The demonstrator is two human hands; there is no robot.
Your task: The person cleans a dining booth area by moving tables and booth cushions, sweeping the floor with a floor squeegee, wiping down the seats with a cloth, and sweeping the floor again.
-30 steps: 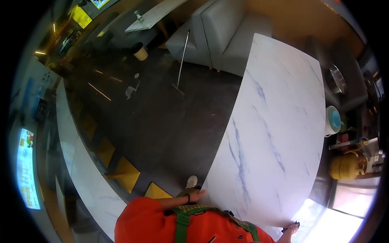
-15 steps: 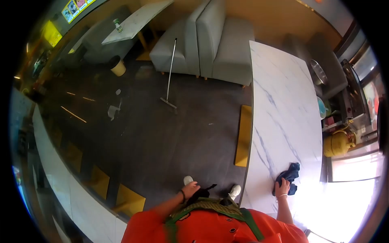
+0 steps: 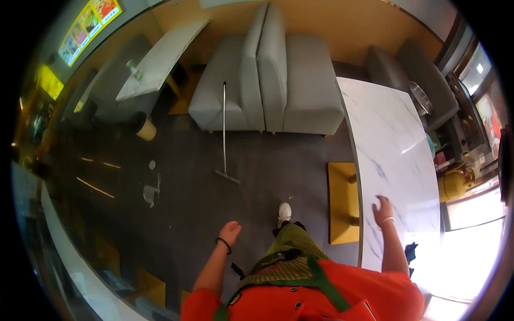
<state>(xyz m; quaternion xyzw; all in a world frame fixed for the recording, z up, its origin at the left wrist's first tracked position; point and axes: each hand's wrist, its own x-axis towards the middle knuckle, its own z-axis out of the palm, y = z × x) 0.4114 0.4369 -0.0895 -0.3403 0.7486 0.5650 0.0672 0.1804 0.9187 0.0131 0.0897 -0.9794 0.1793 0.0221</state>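
My right hand (image 3: 383,212) is over the white marble-patterned table (image 3: 393,144), its fingers apart and holding nothing. Behind it, partly hidden by my right forearm, a dark blue cloth (image 3: 410,252) lies near the table's bright end. My left hand (image 3: 230,233) hangs over the floor at my left side, fingers loosely curled in with nothing visible in them. A squeegee-like floor tool (image 3: 225,134) with a long metal handle leans against the grey bench, its head on the floor ahead of me.
Grey bench seats (image 3: 310,85) stand ahead. A yellow table base (image 3: 342,203) is low on my right. At the left are a bin (image 3: 144,128), floor litter (image 3: 150,195) and another table (image 3: 160,61) with a spray bottle (image 3: 134,69). A yellow gas cylinder (image 3: 452,185) stands at far right.
My right hand has let go of the cloth, which stays behind on the table. I have stepped forward, one shoe ahead, and my left hand has swung outward from my body.
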